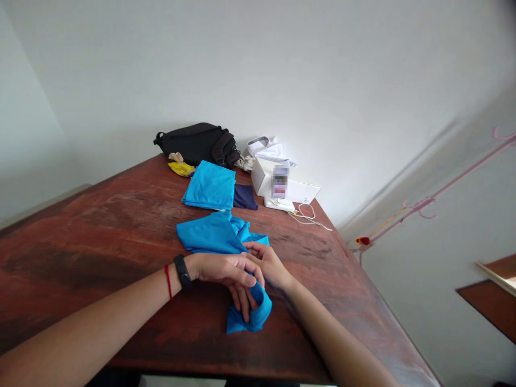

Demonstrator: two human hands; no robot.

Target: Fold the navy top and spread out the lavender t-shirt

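Left hand [228, 274] fingers clenched on blue cloth [248, 320], right hand [268, 263] fingers extended: a loosened grip lets the cloth slip.

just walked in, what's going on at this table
A person is handling a crumpled bright blue garment on a reddish-brown wooden table. Their left hand grips the cloth near its lower end, and their right hand rests against the left. Farther along lie a folded blue garment, a navy cloth and a black bag.
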